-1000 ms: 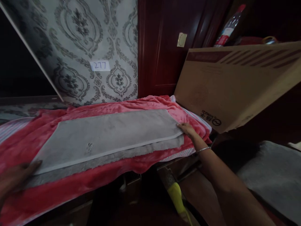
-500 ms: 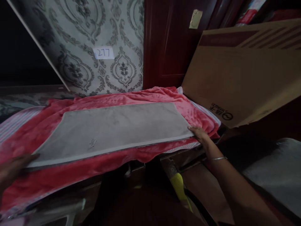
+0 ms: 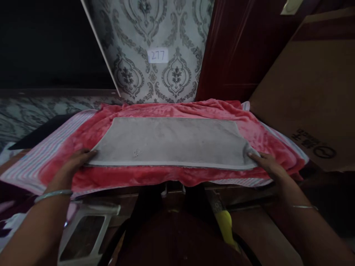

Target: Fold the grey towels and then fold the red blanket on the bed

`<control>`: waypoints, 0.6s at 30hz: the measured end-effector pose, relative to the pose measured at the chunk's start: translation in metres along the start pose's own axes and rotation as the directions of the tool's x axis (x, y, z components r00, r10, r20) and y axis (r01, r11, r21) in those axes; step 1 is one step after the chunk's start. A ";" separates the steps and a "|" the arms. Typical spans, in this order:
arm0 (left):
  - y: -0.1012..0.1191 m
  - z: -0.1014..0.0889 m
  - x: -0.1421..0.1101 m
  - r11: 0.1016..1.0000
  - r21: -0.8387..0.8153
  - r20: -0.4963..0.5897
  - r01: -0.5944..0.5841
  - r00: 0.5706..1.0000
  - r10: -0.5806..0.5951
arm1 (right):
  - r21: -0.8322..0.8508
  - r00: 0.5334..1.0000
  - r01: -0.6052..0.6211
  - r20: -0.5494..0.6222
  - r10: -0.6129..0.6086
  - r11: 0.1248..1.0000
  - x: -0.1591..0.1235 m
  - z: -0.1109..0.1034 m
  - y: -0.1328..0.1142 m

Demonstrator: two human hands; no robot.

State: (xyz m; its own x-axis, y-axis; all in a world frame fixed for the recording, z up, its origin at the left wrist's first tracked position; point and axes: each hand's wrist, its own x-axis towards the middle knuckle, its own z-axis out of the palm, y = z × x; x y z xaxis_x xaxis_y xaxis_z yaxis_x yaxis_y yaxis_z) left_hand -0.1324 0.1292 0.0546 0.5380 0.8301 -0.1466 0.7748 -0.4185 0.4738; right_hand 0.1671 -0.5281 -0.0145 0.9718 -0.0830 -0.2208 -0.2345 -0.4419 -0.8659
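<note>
A grey towel (image 3: 177, 142) with a pale hem and a small mark at its left lies spread lengthwise on a red plush blanket (image 3: 133, 177). My left hand (image 3: 77, 160) is closed on the towel's near left corner, thumb on top and fingers beneath. At the near right corner, my right hand (image 3: 266, 164) pinches the towel, and the cloth puckers by the thumb. The fingers of both hands are partly hidden under the fabric.
Striped cloth (image 3: 55, 147) shows under the blanket. A dark screen (image 3: 50, 48) stands back left, a large cardboard box (image 3: 313, 96) at right. Below the near edge are a white frame (image 3: 102, 229) and a yellow object (image 3: 225, 223). A "277" label (image 3: 158, 55) is on the wall.
The view has turned left, so everything sits farther right in the picture. My left hand shows more fully. The towel's right corner has puckered under my right thumb.
</note>
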 end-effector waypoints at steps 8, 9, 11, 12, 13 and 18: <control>-0.002 0.007 0.005 0.991 0.130 -0.077 -0.032 0.996 0.043 | -0.039 0.962 -0.062 -0.270 0.050 0.997 -0.023 0.002 -0.020; -0.003 0.008 0.005 0.988 0.151 -0.081 -0.033 0.996 0.046 | -0.101 0.955 -0.061 -0.294 0.029 0.993 -0.026 0.001 -0.020; -0.004 0.009 0.008 0.982 0.180 -0.079 -0.050 0.995 0.065 | -0.184 0.958 -0.047 -0.287 -0.008 0.982 -0.033 0.003 -0.018; -0.005 0.010 0.009 0.979 0.194 -0.073 -0.062 0.994 0.077 | -0.197 0.962 -0.038 -0.271 -0.017 0.980 -0.035 0.005 -0.017; -0.005 0.010 0.010 0.976 0.208 -0.065 -0.070 0.994 0.086 | -0.197 0.965 -0.031 -0.260 -0.021 0.980 -0.037 0.006 -0.015; -0.003 0.016 0.003 0.978 0.203 -0.110 -0.052 0.991 0.075 | -0.244 0.970 -0.048 -0.243 -0.013 0.969 -0.034 0.004 -0.001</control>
State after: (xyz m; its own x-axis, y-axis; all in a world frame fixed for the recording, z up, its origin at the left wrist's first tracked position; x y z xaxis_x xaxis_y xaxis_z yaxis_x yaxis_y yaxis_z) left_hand -0.1279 0.1273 0.0388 0.5552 0.8316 -0.0143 0.7971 -0.5271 0.2946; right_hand 0.1342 -0.5209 -0.0081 0.9519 -0.2920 -0.0933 -0.2673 -0.6416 -0.7189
